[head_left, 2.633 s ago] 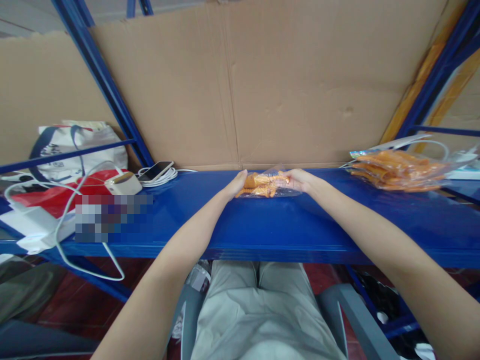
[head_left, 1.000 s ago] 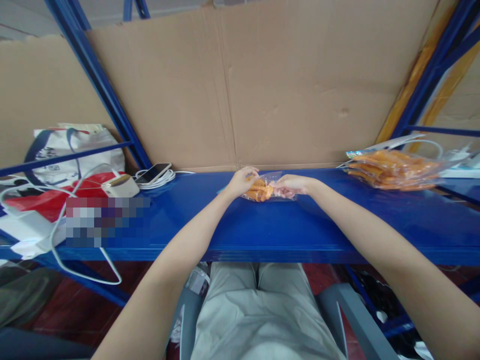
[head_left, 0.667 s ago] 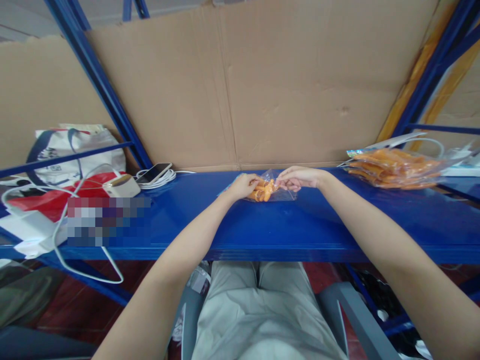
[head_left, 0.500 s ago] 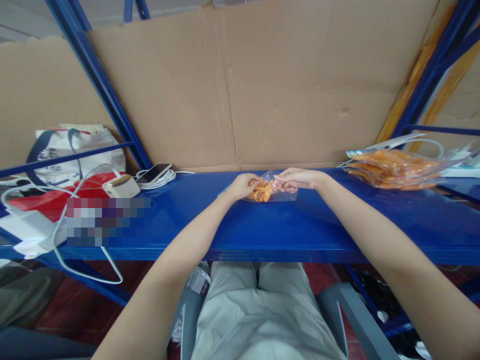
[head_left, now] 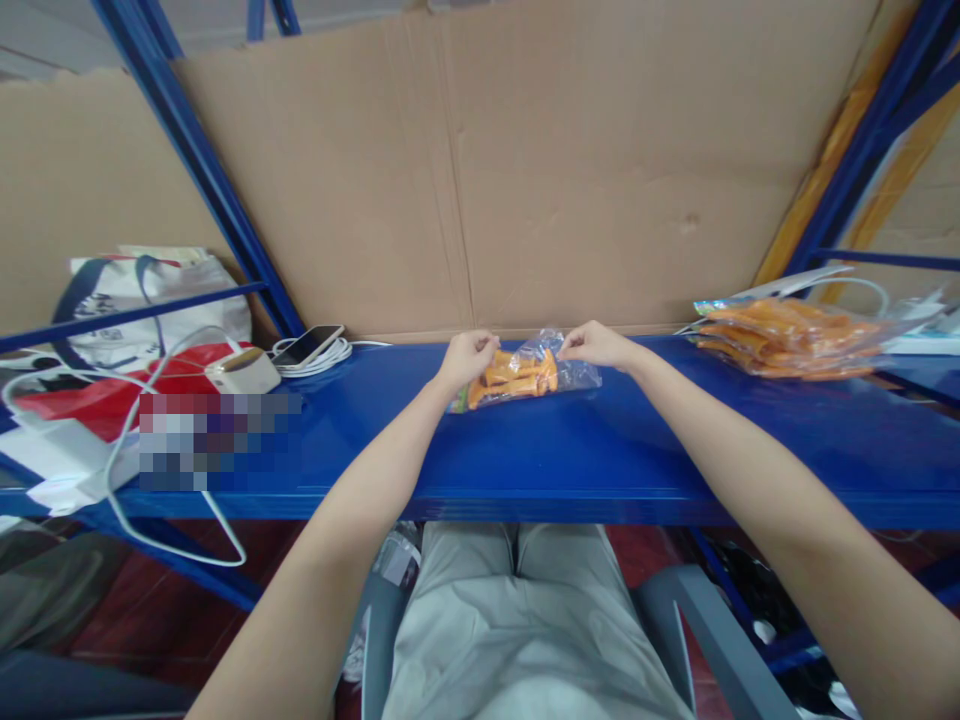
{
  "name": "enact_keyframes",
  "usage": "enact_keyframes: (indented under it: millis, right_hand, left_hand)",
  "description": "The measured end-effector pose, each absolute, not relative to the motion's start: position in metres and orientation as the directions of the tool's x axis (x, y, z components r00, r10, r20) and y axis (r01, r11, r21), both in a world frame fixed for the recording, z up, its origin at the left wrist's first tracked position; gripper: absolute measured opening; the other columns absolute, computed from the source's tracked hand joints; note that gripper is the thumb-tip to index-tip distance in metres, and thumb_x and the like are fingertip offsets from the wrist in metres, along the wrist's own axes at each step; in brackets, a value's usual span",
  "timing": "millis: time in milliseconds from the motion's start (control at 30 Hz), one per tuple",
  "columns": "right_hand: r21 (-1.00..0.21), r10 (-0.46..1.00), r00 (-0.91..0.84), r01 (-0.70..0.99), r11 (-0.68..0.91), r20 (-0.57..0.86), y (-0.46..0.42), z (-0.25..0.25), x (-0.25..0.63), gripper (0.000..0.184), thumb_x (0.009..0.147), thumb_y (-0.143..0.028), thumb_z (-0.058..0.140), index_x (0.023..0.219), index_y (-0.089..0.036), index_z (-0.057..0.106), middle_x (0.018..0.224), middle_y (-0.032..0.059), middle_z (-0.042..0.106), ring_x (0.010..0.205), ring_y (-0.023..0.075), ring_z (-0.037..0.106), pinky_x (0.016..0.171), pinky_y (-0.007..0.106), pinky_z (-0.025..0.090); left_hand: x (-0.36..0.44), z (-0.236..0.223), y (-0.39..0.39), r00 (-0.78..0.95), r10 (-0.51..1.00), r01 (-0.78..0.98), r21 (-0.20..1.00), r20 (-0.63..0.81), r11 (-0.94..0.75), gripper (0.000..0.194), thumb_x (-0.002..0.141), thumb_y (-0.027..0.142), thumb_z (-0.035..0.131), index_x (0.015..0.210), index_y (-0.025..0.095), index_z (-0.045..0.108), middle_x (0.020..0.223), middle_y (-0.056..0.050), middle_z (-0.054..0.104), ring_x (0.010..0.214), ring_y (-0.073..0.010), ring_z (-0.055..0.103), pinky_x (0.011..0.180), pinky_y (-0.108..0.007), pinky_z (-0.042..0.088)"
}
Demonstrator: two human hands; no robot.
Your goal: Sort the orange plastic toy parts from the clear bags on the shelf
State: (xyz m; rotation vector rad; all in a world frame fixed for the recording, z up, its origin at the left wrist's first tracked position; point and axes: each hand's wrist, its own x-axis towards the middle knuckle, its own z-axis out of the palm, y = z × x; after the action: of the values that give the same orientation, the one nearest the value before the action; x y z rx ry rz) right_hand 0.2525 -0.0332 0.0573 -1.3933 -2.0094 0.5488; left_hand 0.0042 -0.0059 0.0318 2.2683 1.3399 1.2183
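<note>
On the blue shelf in front of me lies a clear plastic bag [head_left: 517,382] with several orange plastic pieces inside, their exact kind too small to make out. My left hand [head_left: 466,362] is closed at the bag's upper left corner, its fingers curled on the plastic. At the other end, my right hand [head_left: 596,345] pinches the loose clear film between thumb and fingers. A colourful printed strip shows at the bag's left end, partly under my left wrist.
Several similar orange-filled bags [head_left: 787,338] are piled at the right. Leftward on the shelf [head_left: 570,460] lie a phone [head_left: 309,344], coiled white cable, a white charger [head_left: 244,372], a red item and a cloth bag [head_left: 157,310]. A cardboard panel [head_left: 585,170] stands behind.
My hands have moved apart, the left one up and left. The bag now lies flatter and stretched out, with more of its orange contents showing.
</note>
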Motion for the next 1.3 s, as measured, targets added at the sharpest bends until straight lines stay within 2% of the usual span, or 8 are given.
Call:
enact_keyframes:
  millis: [100, 200, 433, 600, 767, 1000, 1200, 1300]
  right_hand:
    - [-0.488, 0.904, -0.045, 0.829, 0.271, 0.425, -0.027, 0.056, 0.258, 0.007, 0.076, -0.019, 0.066, 0.069, -0.018, 0.069, 0.078, 0.0067, 0.07, 0.082, 0.0217, 0.065, 0.077, 0.031, 0.046]
    - [-0.427, 0.876, 0.084, 0.892, 0.146, 0.475, -0.025, 0.054, 0.265, 0.012, 0.084, -0.029, 0.064, 0.079, -0.019, 0.069, 0.086, 0.0114, 0.072, 0.093, 0.0264, 0.066, 0.082, 0.034, 0.048]
    - [-0.66, 0.999, -0.002, 0.751, 0.033, 0.048, -0.024, 0.046, 0.268, 0.051, 0.092, -0.056, 0.056, 0.063, -0.014, 0.065, 0.058, 0.0108, 0.066, 0.058, 0.0173, 0.061, 0.058, 0.027, 0.047]
    - [-0.772, 0.995, 0.096, 0.632, -0.067, -0.007, -0.028, 0.038, 0.249, 0.027, 0.09, -0.034, 0.065, 0.073, -0.013, 0.069, 0.072, 0.0095, 0.074, 0.063, 0.0141, 0.065, 0.06, 0.023, 0.044]
    - [-0.889, 0.986, 0.169, 0.45, -0.084, -0.007, -0.028, 0.033, 0.239, 0.018, 0.086, -0.009, 0.061, 0.069, -0.013, 0.064, 0.063, 0.0038, 0.069, 0.06, 0.0112, 0.064, 0.06, 0.021, 0.041]
    - [-0.99, 0.995, 0.083, 0.128, -0.057, -0.046, -0.025, 0.026, 0.238, 0.027, 0.085, 0.001, 0.061, 0.064, -0.015, 0.059, 0.056, 0.0002, 0.064, 0.054, 0.008, 0.059, 0.069, 0.021, 0.052]
    - [-0.995, 0.997, -0.071, 0.092, -0.031, -0.037, -0.025, 0.023, 0.235, 0.025, 0.083, 0.003, 0.063, 0.065, -0.014, 0.063, 0.062, 0.002, 0.067, 0.056, 0.0082, 0.062, 0.078, 0.024, 0.055]
    - [-0.992, 0.994, -0.095, 0.116, -0.042, -0.053, -0.026, 0.026, 0.232, 0.023, 0.083, 0.003, 0.063, 0.066, -0.013, 0.063, 0.062, 0.0028, 0.068, 0.054, 0.0092, 0.063, 0.072, 0.024, 0.055]
  left_hand:
    - [0.007, 0.03, -0.005, 0.234, 0.834, 0.557, 0.634, 0.499, -0.536, 0.03, 0.091, 0.036, 0.047, 0.086, 0.017, 0.07, 0.062, -0.001, 0.069, 0.059, -0.0168, 0.065, 0.067, -0.027, 0.051]
    - [0.006, 0.024, 0.001, 0.186, 0.829, 0.578, 0.624, 0.528, -0.527, 0.022, 0.089, 0.033, 0.053, 0.091, 0.019, 0.068, 0.084, -0.004, 0.075, 0.076, -0.0185, 0.07, 0.076, -0.028, 0.053]
    - [-0.005, 0.018, 0.012, -0.004, 0.947, 0.69, 0.687, 0.32, -0.229, 0.025, 0.09, 0.035, 0.056, 0.104, 0.017, 0.066, 0.086, -0.009, 0.077, 0.096, -0.0271, 0.072, 0.091, -0.035, 0.05]
    - [-0.008, 0.024, 0.011, -0.013, 0.976, 0.609, 0.776, 0.215, -0.163, 0.028, 0.096, 0.032, 0.042, 0.094, 0.015, 0.064, 0.055, -0.004, 0.068, 0.068, -0.02, 0.071, 0.074, -0.028, 0.052]
    - [-0.003, 0.018, 0.013, -0.071, 0.976, 0.605, 0.786, 0.206, -0.122, 0.017, 0.09, 0.022, 0.055, 0.101, 0.014, 0.064, 0.083, -0.009, 0.077, 0.086, -0.0185, 0.07, 0.077, -0.025, 0.05]
    - [-0.002, 0.013, 0.013, -0.053, 0.985, 0.55, 0.828, 0.167, -0.111, 0.032, 0.086, 0.022, 0.064, 0.116, 0.011, 0.062, 0.094, -0.009, 0.075, 0.087, -0.0186, 0.068, 0.079, -0.026, 0.049]
    - [-0.006, 0.012, 0.015, -0.085, 0.977, 0.513, 0.849, 0.197, -0.127, 0.009, 0.08, 0.023, 0.069, 0.081, 0.014, 0.068, 0.08, -0.006, 0.074, 0.083, -0.0181, 0.067, 0.077, -0.026, 0.049]
    - [-0.008, 0.012, 0.016, -0.102, 0.972, 0.549, 0.827, 0.21, -0.121, 0.019, 0.076, 0.017, 0.069, 0.058, 0.017, 0.062, 0.062, -0.002, 0.066, 0.074, -0.0172, 0.064, 0.07, -0.025, 0.047]
